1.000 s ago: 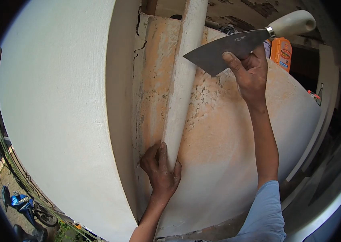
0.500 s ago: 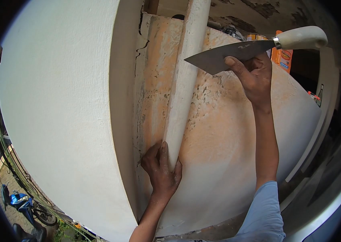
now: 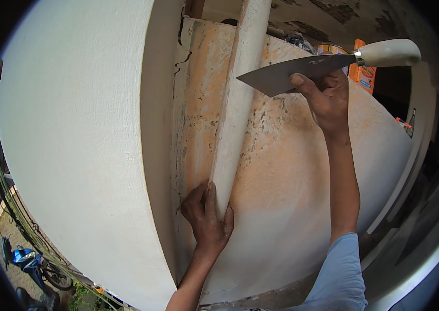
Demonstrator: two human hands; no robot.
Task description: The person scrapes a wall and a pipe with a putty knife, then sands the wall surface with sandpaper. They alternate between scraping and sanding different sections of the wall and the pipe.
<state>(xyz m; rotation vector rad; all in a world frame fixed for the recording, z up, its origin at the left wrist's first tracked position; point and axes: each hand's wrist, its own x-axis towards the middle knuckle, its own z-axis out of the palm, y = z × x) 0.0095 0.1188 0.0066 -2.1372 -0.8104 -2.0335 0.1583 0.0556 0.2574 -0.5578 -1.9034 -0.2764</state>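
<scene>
A white pipe (image 3: 237, 114) runs slantwise up the wall, its surface chipped and smudged. Low on this pipe, my left hand (image 3: 206, 220) is closed around it, with the thumb on one side and fingers on the other. My right hand (image 3: 328, 98) grips a putty knife (image 3: 287, 72) by its blade, thumb flat on the near face and the other fingers behind. The wide metal blade points left, its tip in front of the pipe. Its pale handle (image 3: 390, 53) sticks out to the right, beyond my fingers.
Behind the pipe stands a wall (image 3: 281, 181) with patchy orange and white plaster, pitted beside the pipe. A white pillar (image 3: 79, 129) fills the left, with a crack near its edge. An orange box (image 3: 363, 76) and cans sit on the ledge. A blue motorcycle (image 3: 30, 262) is parked below left.
The putty knife's handle end has dipped slightly, and my right hand has shifted very little with it. My left hand stays at the same place on the pipe.
</scene>
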